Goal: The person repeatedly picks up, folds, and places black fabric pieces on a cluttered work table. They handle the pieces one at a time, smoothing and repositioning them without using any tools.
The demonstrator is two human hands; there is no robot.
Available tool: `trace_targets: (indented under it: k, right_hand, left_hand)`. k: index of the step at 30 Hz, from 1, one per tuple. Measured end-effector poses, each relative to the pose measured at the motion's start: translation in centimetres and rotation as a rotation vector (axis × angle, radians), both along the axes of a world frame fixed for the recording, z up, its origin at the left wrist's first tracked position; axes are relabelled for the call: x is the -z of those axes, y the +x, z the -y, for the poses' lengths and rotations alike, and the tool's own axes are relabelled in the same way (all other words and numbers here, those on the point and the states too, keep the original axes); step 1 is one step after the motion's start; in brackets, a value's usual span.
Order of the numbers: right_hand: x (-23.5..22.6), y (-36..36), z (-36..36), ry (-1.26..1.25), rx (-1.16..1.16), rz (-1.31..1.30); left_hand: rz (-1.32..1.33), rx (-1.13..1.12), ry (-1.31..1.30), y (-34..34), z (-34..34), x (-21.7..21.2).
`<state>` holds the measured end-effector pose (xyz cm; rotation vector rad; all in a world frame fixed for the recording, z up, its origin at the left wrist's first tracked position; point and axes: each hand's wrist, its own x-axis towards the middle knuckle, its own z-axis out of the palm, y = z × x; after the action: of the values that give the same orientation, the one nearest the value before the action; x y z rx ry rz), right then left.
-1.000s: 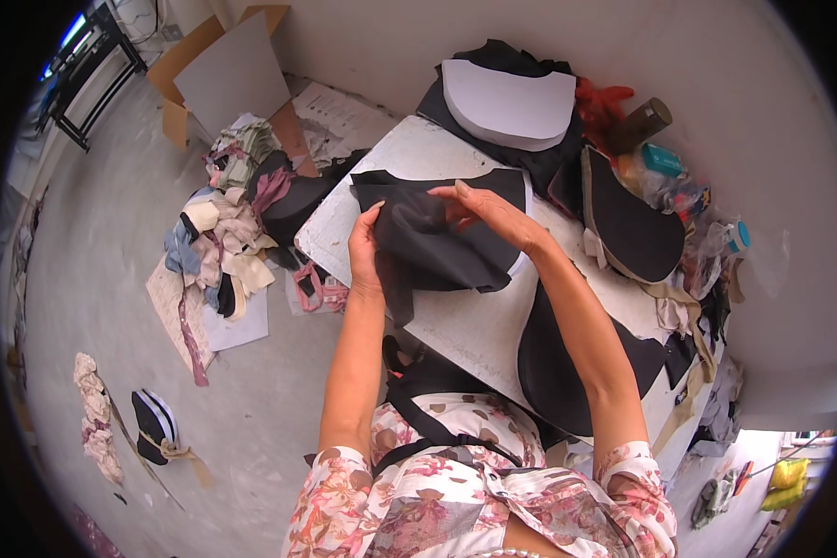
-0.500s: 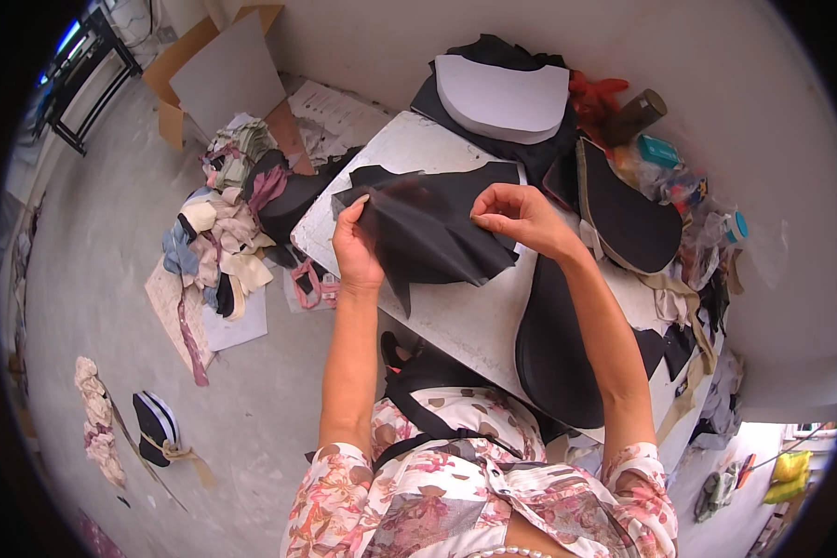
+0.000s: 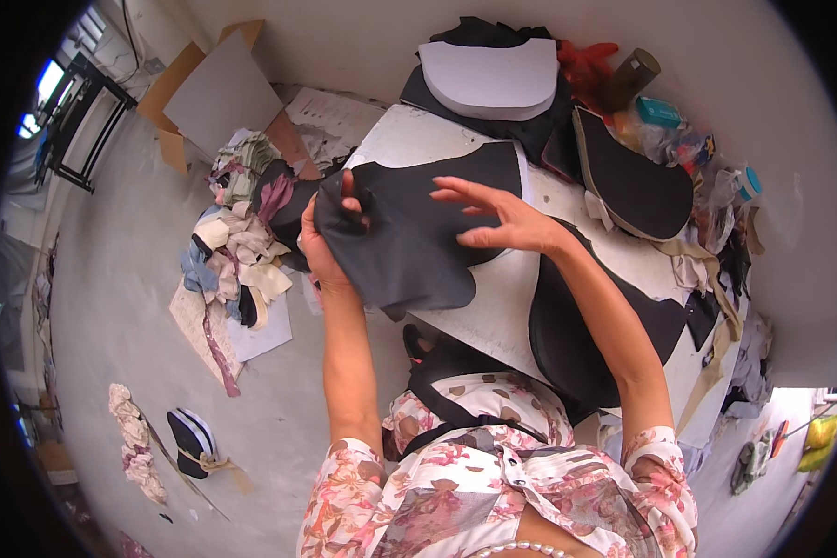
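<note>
Left hand (image 3: 330, 244) grips black fabric piece (image 3: 409, 237); right hand (image 3: 502, 219) seemingly hovers open.

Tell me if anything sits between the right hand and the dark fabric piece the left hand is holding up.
Nothing visible does. The right hand hovers open just over the dark fabric piece, with no object between them. The left hand grips the fabric's left edge above the white table.

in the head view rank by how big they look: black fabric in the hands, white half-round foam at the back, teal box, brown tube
1. Black fabric, largest, though nearest the camera.
2. White foam.
3. Brown tube.
4. Teal box, looks close to the tube in size, so the last two are unsure.
</note>
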<state>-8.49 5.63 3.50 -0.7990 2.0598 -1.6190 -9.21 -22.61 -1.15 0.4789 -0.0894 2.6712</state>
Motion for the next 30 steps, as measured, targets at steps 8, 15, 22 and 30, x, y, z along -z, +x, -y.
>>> trace_targets:
  k: [8, 15, 22, 30]
  right_hand:
    - [-1.5, -0.2, 6.5, -0.146, -0.096, -0.207]
    - [0.9, -0.5, 7.3, 0.07, 0.069, -0.564]
    - [1.0, -0.5, 3.8, 0.174, 0.295, -0.645]
    - [1.6, -0.5, 1.6, 0.331, 0.41, -0.722]
  left_hand:
    - [-0.192, -0.12, -0.18, -0.3, 0.4, 0.6]
    - [-0.26, -0.169, -0.324, 0.6, 0.4, -1.9]
    - [-0.109, -0.202, -0.291, 1.7, 1.5, -1.4]
    - [-0.35, -0.144, -0.116, 0.4, 2.7, 0.0]
